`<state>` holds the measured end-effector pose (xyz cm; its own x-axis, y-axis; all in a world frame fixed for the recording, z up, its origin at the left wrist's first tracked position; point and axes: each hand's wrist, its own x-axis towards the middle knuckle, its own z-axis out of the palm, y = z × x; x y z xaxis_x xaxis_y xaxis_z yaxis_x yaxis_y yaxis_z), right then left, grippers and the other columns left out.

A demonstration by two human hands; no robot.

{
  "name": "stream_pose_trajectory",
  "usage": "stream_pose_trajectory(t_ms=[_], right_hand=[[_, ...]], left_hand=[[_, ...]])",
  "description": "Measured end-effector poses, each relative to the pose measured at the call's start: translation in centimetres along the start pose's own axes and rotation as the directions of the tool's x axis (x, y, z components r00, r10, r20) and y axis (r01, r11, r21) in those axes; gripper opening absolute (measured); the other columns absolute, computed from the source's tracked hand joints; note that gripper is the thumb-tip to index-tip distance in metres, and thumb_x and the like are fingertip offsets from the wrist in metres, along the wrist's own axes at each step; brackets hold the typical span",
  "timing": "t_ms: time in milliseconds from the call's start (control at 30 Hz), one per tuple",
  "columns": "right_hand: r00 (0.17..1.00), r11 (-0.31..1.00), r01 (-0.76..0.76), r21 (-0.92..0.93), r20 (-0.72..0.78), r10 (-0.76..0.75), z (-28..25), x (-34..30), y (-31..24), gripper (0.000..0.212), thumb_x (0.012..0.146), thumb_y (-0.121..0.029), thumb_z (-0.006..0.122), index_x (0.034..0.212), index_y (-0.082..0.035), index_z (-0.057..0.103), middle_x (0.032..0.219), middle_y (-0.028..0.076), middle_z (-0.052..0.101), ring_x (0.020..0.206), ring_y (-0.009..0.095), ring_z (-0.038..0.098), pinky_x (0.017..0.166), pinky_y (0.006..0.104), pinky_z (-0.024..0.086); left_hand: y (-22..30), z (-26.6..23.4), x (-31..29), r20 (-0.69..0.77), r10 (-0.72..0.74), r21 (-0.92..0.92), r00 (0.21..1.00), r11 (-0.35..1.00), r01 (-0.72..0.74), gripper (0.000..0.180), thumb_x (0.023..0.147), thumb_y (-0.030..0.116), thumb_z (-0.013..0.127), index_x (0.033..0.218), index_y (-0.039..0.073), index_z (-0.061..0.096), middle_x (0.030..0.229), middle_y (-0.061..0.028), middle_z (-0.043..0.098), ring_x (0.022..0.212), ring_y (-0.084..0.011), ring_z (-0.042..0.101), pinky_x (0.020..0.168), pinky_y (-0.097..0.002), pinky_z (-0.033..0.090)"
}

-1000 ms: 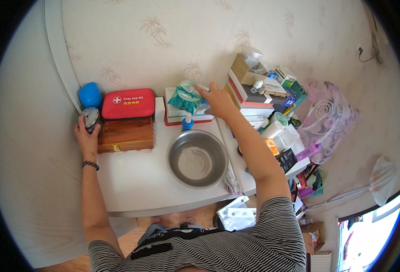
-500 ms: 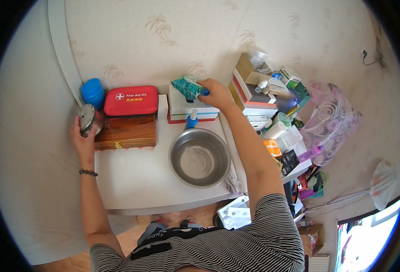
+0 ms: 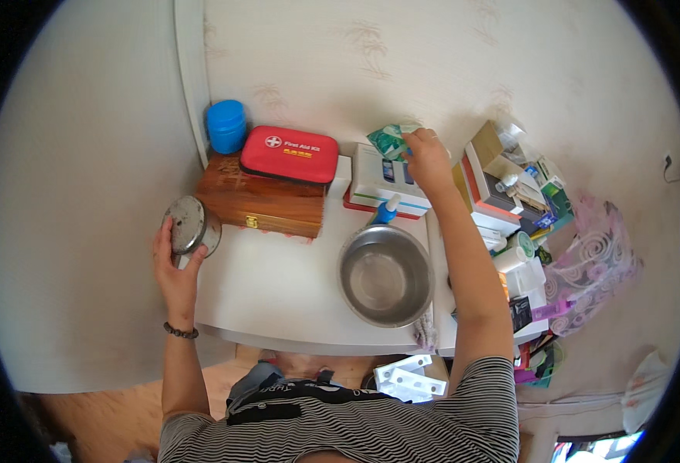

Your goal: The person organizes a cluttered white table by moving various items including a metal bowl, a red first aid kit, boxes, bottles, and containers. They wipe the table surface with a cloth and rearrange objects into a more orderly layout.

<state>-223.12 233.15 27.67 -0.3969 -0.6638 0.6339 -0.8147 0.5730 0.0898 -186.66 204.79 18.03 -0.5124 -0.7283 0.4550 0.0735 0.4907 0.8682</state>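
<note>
My left hand is wrapped round a jar with a scuffed metal lid, at the left end of the white table. The jar is beside the front left corner of a brown wooden box with a brass clasp. Farther right, my right hand has its fingers closed at the right end of a green and white soft packet. That packet is at the top of a stack of white boxes; whether its whole underside rests there I cannot tell.
A red first aid case and a blue round tub are on the wooden box. Near the table's front right stands a steel basin, with a blue bottle behind it. Boxes and bottles crowd the right side, beside a pink patterned bag.
The whole view has shifted, so the table's things appear farther right. My left hand has drawn the jar toward me, away from the wooden box's side. My right hand stays at the packet.
</note>
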Motion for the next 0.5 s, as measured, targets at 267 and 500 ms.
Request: stream_pose_trajectory(t_ms=[267, 500], right_hand=[[0.914, 0.904, 0.38, 0.197, -0.229, -0.334, -1.6, 5.3, -10.6, 0.03, 0.072, 0.0, 0.065, 0.102, 0.0, 0.064, 0.1, 0.014, 0.062, 0.095, 0.033, 0.059, 0.083, 0.042, 0.05], [0.864, 0.716, 0.494, 0.492, -0.189, -0.466, 11.4, 2.3, -24.6, 0.029, 0.069, -0.003, 0.062, 0.098, 0.0, 0.06, 0.091, 0.014, 0.057, 0.086, 0.032, 0.057, 0.076, 0.0415, 0.047]], left_hand=[[-2.7, -1.7, -2.4, 0.009, -0.013, 0.079, 1.0, 0.997, 0.012, 0.073, 0.07, 0.001, 0.079, 0.137, 0.004, 0.049, 0.135, -0.0178, 0.046, 0.123, -0.0287, 0.05, 0.103, -0.0366, 0.042], [-5.5, -2.0, -0.6, 0.013, -0.052, 0.195, 0.999, 0.98, 0.048, 0.073, 0.069, 0.006, 0.081, 0.136, 0.005, 0.051, 0.136, -0.0214, 0.047, 0.124, -0.0305, 0.049, 0.103, -0.0374, 0.041]])
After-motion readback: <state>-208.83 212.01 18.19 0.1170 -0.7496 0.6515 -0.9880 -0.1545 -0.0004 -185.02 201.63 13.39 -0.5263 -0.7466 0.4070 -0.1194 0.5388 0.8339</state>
